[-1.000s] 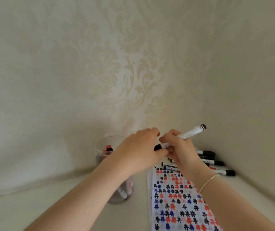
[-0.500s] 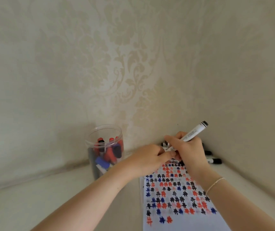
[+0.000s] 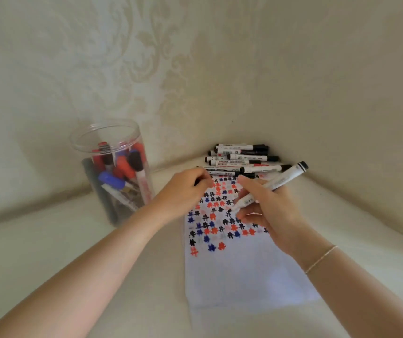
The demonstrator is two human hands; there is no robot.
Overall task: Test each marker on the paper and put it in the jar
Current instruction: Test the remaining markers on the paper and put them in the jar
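Right hand [image 3: 272,211] grips marker [image 3: 274,184], tip on paper [image 3: 244,272]; left hand [image 3: 185,191] curled; cream tabletop [image 3: 36,252], damask wallpaper [image 3: 146,57].

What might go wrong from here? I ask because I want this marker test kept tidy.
1. The right hand holds the uncapped white marker with its tip low over the white paper; a slip could smear the hash marks.
2. The left hand seems to hold the cap; dropped, it may roll away.
3. The clear plastic jar looks crowded, so forcing another marker in might tip it.
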